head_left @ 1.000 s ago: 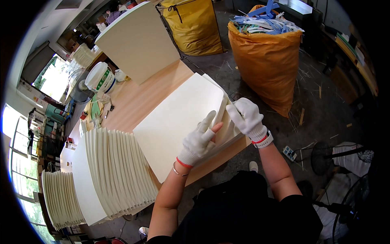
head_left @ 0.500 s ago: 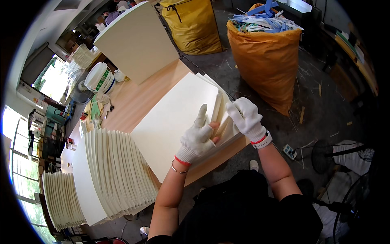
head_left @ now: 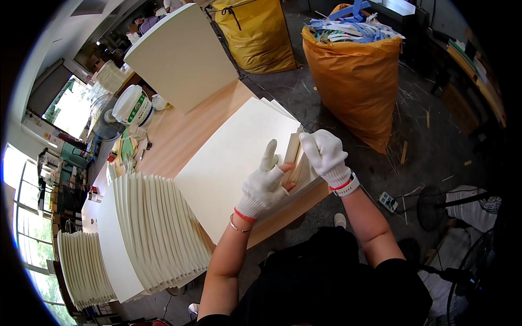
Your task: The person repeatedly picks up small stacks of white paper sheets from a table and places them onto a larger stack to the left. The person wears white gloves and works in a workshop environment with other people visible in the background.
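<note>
A stack of large white sheets (head_left: 234, 157) lies on the wooden table in front of me. Along its right side, a narrow cream strip (head_left: 292, 155) stands partly raised. My left hand (head_left: 263, 185), in a white knit glove with two bare fingertips, rests over the sheets with its fingers spread. Those bare fingertips touch the strip's near part. My right hand (head_left: 326, 157), fully gloved, is closed at the strip's far right edge and seems to pinch it; its fingertips are partly hidden.
To the left stand curved stacks of white panels (head_left: 157, 233). A big upright board (head_left: 182, 60), a white bucket (head_left: 133, 106) and scissors (head_left: 149, 142) are farther back on the table (head_left: 179, 127). An orange sack of scraps (head_left: 353, 81) and a yellow sack (head_left: 255, 35) stand beyond.
The cream strip's raised part has shifted slightly and shows more clearly between my hands. My right hand has moved a little left; my left hand has hardly moved.
</note>
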`<state>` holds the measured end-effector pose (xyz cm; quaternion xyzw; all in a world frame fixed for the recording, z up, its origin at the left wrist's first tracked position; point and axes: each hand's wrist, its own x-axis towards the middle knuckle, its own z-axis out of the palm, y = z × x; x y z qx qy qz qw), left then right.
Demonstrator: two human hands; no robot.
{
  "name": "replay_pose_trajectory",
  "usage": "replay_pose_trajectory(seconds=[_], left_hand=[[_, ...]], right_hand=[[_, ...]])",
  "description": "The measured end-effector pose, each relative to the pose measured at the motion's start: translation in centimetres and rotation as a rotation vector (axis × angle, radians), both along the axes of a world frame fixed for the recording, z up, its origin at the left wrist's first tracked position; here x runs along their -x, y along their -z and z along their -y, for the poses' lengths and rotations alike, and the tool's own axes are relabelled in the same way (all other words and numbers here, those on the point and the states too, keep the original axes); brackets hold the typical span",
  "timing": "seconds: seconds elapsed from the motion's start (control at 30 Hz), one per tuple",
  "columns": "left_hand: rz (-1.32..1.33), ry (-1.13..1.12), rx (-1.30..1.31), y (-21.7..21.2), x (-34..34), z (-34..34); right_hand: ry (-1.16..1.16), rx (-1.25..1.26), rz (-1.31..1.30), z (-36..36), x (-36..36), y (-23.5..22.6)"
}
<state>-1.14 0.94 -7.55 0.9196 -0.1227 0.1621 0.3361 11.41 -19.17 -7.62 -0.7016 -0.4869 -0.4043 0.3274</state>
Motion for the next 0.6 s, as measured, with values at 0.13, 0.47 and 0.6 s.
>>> replay_pose_trajectory(seconds=[0.13, 0.47, 0.6], left_hand=[[0.062, 0.029, 0.005, -0.4, 0.1, 0.0], [0.039, 0.07, -0.125, -0.7, -0.2, -0.2], [0.093, 0.018, -0.088, -0.1, 0.0, 0.1]], right_hand=[[-0.113, -0.044, -0.097, 0.2, -0.1, -0.3], [-0.042, -0.028, -0.047, -0.1, -0.1, -0.3], [-0.036, -0.002, -0.085, 0.0, 0.0, -0.4]])
